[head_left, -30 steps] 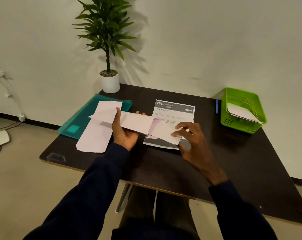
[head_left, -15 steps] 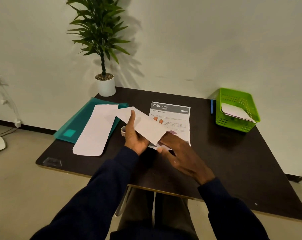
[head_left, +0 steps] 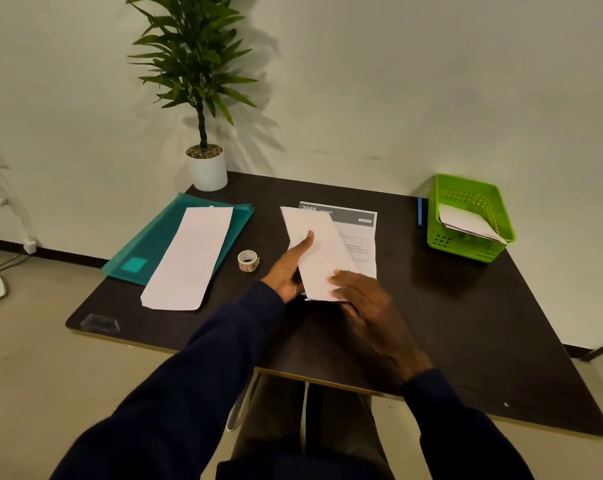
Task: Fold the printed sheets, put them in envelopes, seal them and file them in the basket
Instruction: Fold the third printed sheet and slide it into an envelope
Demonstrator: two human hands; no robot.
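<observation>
I hold a long white envelope (head_left: pixel 319 251) over the middle of the dark table, its length running away from me. My left hand (head_left: pixel 289 268) grips its left edge, thumb on top. My right hand (head_left: pixel 358 296) pinches its near end. Under it lies a printed sheet (head_left: pixel 360 237) with a dark header. A second white envelope (head_left: pixel 189 258) rests on a teal folder (head_left: pixel 151 244) at the left. The green basket (head_left: pixel 442 233) stands at the back right with envelopes (head_left: pixel 466 221) inside.
A small roll of stickers (head_left: pixel 248 260) sits between the folder and my left hand. A potted plant (head_left: pixel 206 168) stands at the back left corner. A blue pen (head_left: pixel 419 211) lies just left of the basket. The table's near edge (head_left: pixel 327 379) is close to my lap.
The envelope has turned from lying crosswise to pointing away from me. My right hand moved from its right end to its near end. The sticker roll has come into sight.
</observation>
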